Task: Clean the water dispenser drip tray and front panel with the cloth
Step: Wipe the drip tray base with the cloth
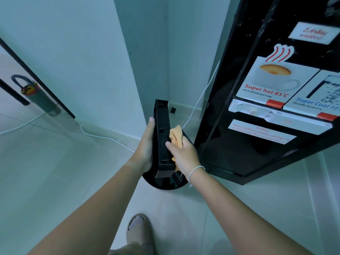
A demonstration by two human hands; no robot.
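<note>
Drip tray (162,138) held on edge, off dispenser (266,89).
L hand (146,146) grips tray; R hand (182,153) clutches orange cloth (176,136) against it.

dispenser (248,107) blocked right side; wall corner (147,70) closed off far end. open floor (55,172) lay left and near. white cable (103,138) crossed floor by wall; foot (138,230) below.

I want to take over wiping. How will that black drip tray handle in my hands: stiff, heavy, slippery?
The drip tray probably stays stiff: it keeps straight edges held upright on end. It seems light, since the left hand alone steadies it while the right hand presses the orange cloth against it. Its glossy plastic may be slippery if wet.
</note>
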